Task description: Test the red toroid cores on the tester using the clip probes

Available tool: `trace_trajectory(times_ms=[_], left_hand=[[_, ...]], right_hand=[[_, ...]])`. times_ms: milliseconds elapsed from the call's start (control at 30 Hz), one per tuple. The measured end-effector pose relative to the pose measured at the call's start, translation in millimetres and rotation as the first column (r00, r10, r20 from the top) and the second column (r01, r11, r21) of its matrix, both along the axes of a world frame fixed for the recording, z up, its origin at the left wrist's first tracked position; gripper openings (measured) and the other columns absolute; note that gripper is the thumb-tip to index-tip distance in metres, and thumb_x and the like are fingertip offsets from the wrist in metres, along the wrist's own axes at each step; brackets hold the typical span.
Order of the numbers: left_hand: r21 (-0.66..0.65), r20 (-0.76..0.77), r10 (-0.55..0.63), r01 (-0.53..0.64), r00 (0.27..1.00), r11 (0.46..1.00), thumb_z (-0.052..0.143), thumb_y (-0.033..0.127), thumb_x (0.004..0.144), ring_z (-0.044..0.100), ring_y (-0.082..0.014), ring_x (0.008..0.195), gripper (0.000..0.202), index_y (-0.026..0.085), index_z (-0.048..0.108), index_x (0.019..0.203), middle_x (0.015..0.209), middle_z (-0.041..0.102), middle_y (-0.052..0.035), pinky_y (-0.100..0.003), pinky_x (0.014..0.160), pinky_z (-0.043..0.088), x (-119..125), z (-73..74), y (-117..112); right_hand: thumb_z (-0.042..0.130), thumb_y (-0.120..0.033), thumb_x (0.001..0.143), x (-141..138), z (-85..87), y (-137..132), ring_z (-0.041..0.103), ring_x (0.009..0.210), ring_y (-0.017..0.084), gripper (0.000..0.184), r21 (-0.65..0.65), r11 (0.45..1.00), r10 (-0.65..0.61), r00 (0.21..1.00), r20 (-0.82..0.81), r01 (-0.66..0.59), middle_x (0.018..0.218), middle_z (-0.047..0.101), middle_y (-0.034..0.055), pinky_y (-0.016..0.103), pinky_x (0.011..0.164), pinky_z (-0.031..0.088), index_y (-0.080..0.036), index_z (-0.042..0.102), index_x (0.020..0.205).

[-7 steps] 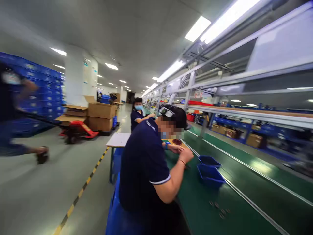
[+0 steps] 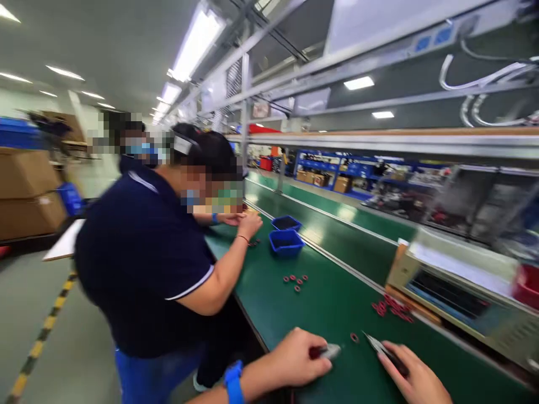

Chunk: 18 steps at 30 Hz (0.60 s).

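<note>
My left hand (image 2: pixel 301 358), with a blue band on its wrist, rests on the green bench mat (image 2: pixel 337 303) with its fingers closed round a small grey and dark red tool (image 2: pixel 326 352). My right hand (image 2: pixel 415 377) grips thin metal tweezers (image 2: pixel 381 349) whose tip points left at a single small red ring (image 2: pixel 354 337) on the mat. More red rings lie in a small group (image 2: pixel 296 280) farther off and in a pile (image 2: pixel 391 307) by the machine.
A co-worker in a dark polo (image 2: pixel 143 252) sits close on my left, hands at the bench. Two blue trays (image 2: pixel 286 241) stand beyond the rings. A beige machine (image 2: pixel 458 286) stands at the right, with a green conveyor (image 2: pixel 337 216) behind. Cardboard boxes (image 2: pixel 25 191) stand far left.
The view has swung right and down along the bench. Both my hands, the tweezers and the beige machine have come into view; the walking person at the left has gone from sight.
</note>
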<state>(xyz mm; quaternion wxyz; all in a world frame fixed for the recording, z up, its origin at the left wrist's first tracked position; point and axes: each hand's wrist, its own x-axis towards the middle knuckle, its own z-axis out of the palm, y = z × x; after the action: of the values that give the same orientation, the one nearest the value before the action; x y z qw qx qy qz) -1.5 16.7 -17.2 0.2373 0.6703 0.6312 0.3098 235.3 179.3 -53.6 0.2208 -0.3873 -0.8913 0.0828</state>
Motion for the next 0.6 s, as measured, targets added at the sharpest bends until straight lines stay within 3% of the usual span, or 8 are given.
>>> trace_trajectory(times_ms=[133,367,600], left_hand=[[-0.01,-0.01,-0.058,0.058,0.998,0.998,0.05,0.025,0.079,0.042,-0.0096,0.055,0.013,0.016,0.056,0.071,0.06,0.051,0.0039,-0.02,0.052,0.029,-1.5,0.5,10.5],[-0.054,-0.081,-0.081,0.077,0.993,0.996,0.049,0.025,0.081,0.045,-0.0109,0.055,0.015,0.018,0.051,0.068,0.062,0.054,0.0026,-0.02,0.052,0.03,-5.5,15.3,32.4],[-0.08,-0.089,-0.105,0.098,0.99,0.992,0.049,0.024,0.083,0.047,-0.0114,0.057,0.012,0.018,0.052,0.072,0.066,0.056,0.0024,-0.02,0.054,0.032,-11.7,16.3,39.5]], right_hand=[[0.036,-0.051,0.085,-2.4,-2.0,-1.8,0.064,0.076,0.018,0.036,-0.149,0.988,-0.037,0.995,0.091,0.051,0.102,0.062,0.0019,0.031,0.066,0.054,-0.029,0.058,0.102],[0.036,-0.044,0.087,-13.6,14.2,-19.0,0.062,0.08,0.017,0.03,-0.185,0.983,0.005,0.993,0.116,0.017,0.1,0.061,0.0009,0.029,0.069,0.051,-0.03,0.059,0.103],[0.038,-0.041,0.088,-28.5,22.0,-22.7,0.06,0.081,0.015,0.028,-0.185,0.982,0.07,0.988,0.138,-0.044,0.101,0.06,-0.0006,0.026,0.064,0.049,-0.033,0.058,0.106]])
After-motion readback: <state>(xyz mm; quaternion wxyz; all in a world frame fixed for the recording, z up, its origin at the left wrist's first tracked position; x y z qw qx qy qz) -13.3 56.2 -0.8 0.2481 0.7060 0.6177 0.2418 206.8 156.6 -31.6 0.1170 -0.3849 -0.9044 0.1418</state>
